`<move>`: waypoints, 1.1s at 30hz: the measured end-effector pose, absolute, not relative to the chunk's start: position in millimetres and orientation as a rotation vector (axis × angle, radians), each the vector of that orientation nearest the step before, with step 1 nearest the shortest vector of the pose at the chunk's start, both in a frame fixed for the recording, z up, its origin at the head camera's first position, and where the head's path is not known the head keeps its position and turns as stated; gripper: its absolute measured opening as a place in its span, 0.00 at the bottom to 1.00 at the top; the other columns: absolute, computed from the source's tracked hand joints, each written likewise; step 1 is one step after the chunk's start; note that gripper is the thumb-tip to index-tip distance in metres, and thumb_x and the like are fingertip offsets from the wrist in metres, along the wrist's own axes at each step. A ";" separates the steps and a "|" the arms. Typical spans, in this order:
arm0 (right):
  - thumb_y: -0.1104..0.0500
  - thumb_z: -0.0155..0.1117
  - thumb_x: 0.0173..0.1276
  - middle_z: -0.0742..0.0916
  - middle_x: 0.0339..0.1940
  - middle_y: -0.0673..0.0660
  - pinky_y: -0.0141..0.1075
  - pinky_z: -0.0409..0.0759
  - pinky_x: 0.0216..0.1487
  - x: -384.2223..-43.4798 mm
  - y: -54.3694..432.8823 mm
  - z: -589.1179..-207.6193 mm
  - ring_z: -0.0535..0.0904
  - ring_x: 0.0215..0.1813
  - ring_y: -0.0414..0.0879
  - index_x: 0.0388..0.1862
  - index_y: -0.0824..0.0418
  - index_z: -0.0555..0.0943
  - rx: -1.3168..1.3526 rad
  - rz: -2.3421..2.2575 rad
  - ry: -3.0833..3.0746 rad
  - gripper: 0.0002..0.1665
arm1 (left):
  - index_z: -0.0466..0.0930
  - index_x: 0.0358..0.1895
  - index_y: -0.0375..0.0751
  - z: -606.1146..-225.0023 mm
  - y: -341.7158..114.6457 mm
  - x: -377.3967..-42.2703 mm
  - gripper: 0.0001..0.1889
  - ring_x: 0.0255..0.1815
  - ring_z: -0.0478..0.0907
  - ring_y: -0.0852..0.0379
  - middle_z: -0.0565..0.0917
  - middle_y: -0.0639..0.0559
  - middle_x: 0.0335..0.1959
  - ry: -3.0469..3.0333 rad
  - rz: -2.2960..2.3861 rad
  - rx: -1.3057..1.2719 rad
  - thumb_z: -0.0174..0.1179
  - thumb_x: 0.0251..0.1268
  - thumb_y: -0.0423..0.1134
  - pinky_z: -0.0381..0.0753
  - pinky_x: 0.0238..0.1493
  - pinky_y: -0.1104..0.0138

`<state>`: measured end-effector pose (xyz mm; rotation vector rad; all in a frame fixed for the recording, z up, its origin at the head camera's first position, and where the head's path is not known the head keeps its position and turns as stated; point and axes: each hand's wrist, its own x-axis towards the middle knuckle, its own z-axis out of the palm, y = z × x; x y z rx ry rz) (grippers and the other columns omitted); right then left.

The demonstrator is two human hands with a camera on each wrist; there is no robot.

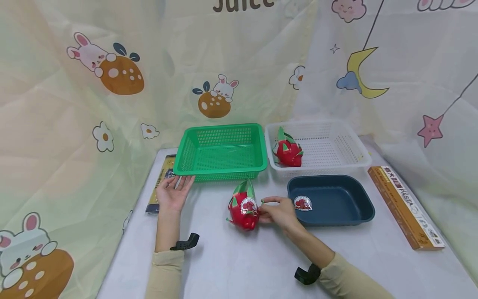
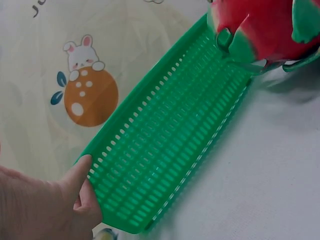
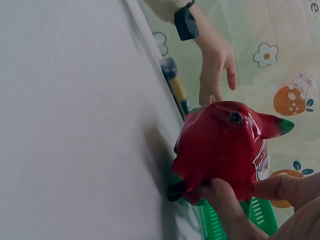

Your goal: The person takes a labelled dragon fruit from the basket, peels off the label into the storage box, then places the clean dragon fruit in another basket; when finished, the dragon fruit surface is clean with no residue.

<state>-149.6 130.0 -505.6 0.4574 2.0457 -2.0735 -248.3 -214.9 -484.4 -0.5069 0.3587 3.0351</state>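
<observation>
A red dragon fruit [image 1: 243, 209] with green leaf tips and a round sticker is pinched by my right hand [image 1: 278, 214], thumb and fingers at its right side. The right wrist view shows the dragon fruit [image 3: 220, 147] from its red end, with a shadow on the table beside it. My left hand [image 1: 174, 192], palm up with fingers straight, is at the front left corner of the green basket [image 1: 220, 172]. In the left wrist view the thumb and fingers of that hand [image 2: 55, 200] lie at the basket's end rim. No fruit shows inside this basket.
A white basket [image 1: 328, 166] behind on the right holds another dragon fruit [image 1: 288, 153]. In front of it stands a dark blue tray [image 1: 336, 207] with a sticker. A pasta box [image 1: 405, 207] lies at the right edge, and a dark and yellow package [image 1: 154, 199] lies at the left.
</observation>
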 end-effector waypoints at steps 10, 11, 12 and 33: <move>0.65 0.73 0.66 0.91 0.40 0.66 0.47 0.90 0.41 -158.2 126.3 -503.9 0.91 0.38 0.61 0.58 0.70 0.83 0.435 -2.064 2.029 0.22 | 0.44 0.81 0.46 -481.8 -211.0 -246.3 0.33 0.83 0.52 0.46 0.51 0.42 0.80 0.480 3.024 -0.513 0.45 0.80 0.32 0.71 0.75 0.48; 0.64 0.74 0.66 0.92 0.40 0.66 0.48 0.90 0.42 -158.6 125.9 -503.7 0.91 0.39 0.61 0.58 0.69 0.83 0.423 -2.052 2.038 0.22 | 0.44 0.81 0.46 -481.3 -209.8 -245.8 0.32 0.82 0.52 0.45 0.52 0.41 0.79 0.495 3.019 -0.513 0.45 0.80 0.32 0.70 0.75 0.48; 0.64 0.75 0.66 0.92 0.40 0.66 0.50 0.90 0.43 -159.1 125.5 -503.6 0.91 0.39 0.61 0.58 0.69 0.83 0.409 -2.041 2.051 0.22 | 0.44 0.80 0.45 -480.9 -208.6 -245.6 0.32 0.82 0.52 0.44 0.52 0.41 0.79 0.506 3.007 -0.521 0.45 0.80 0.32 0.70 0.75 0.50; 0.56 0.76 0.68 0.92 0.44 0.61 0.42 0.91 0.43 -169.6 133.6 -487.1 0.91 0.42 0.52 0.56 0.67 0.85 0.133 -1.813 2.451 0.22 | 0.60 0.72 0.26 -508.2 -149.0 -233.2 0.27 0.74 0.66 0.25 0.66 0.21 0.73 1.696 2.259 -0.165 0.50 0.81 0.42 0.66 0.75 0.40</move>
